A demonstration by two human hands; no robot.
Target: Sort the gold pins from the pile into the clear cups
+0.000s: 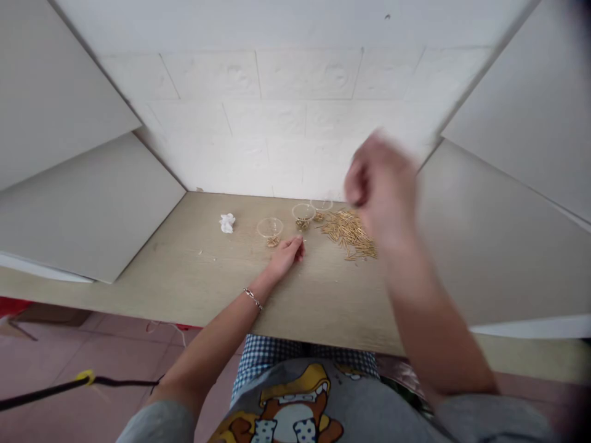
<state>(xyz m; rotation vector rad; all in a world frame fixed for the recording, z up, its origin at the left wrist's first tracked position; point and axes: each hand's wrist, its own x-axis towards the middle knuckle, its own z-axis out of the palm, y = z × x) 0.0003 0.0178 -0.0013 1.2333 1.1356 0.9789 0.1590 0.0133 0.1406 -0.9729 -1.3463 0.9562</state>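
Observation:
My left hand (287, 255) rests low over the table just in front of the clear plastic cups. Its fingers are pinched together, and whatever they hold is too small to make out. My right hand (382, 181) is raised above the table on the right, blurred by motion. Its fingers look curled in; any content is hidden. Three clear cups stand close by: a left cup (270, 231), a middle cup (303, 215) and a back cup (322, 206), with small gold-coloured pieces inside. Right of them lies a loose pile of thin gold-coloured pins (348, 232), partly behind my right forearm.
A crumpled white tissue (226, 223) lies left of the cups on the wooden table (184, 271). Grey panels (106, 209) flank the table on both sides, and a white brick-pattern wall (277, 123) closes the back. A black cable (50, 394) hangs at lower left.

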